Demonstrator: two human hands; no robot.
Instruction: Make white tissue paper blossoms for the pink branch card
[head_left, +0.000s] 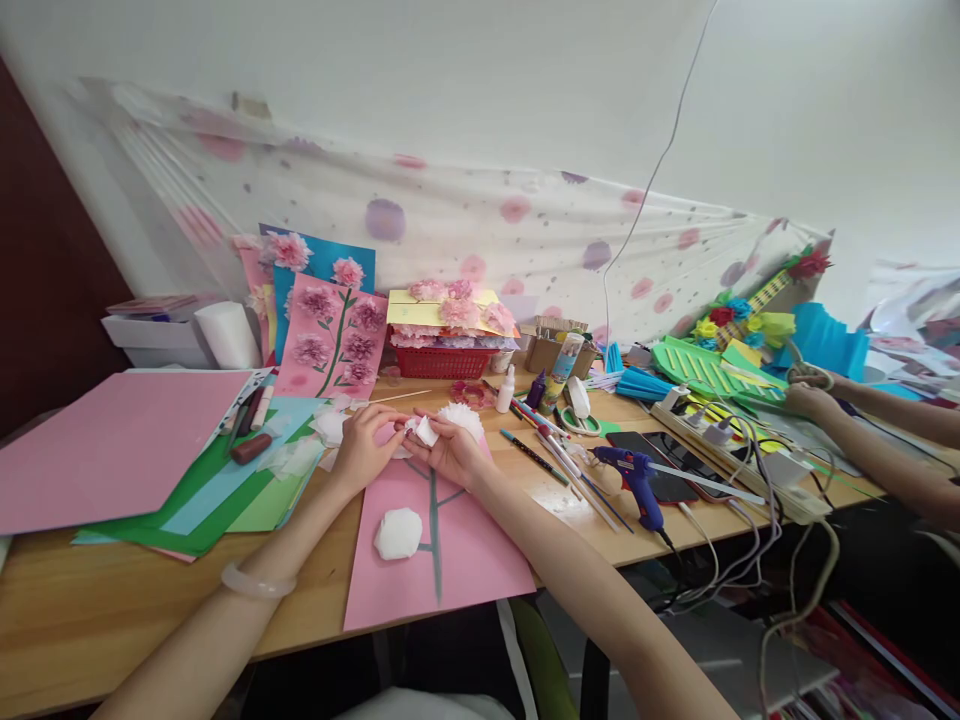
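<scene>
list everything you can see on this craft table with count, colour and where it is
held tissue flower: 1, white, between both hands, above the pink card
loose tissue flower: 1, white, lying on the pink card
pink card: 1, pink with a green stem, table front
large sheet: 1, pink, far left, over green and blue sheets
flower picture: 1, pink, leaning at the back
basket: 1, red, back centre
glue gun: 1, blue, right of the card
phones: 2, dark, beside the glue gun
table: 1, wood
another person's arms: 2, far right
bracelet: 1, pale, left wrist
left hand: 1, pinching the held tissue flower
right hand: 1, cradling it
</scene>
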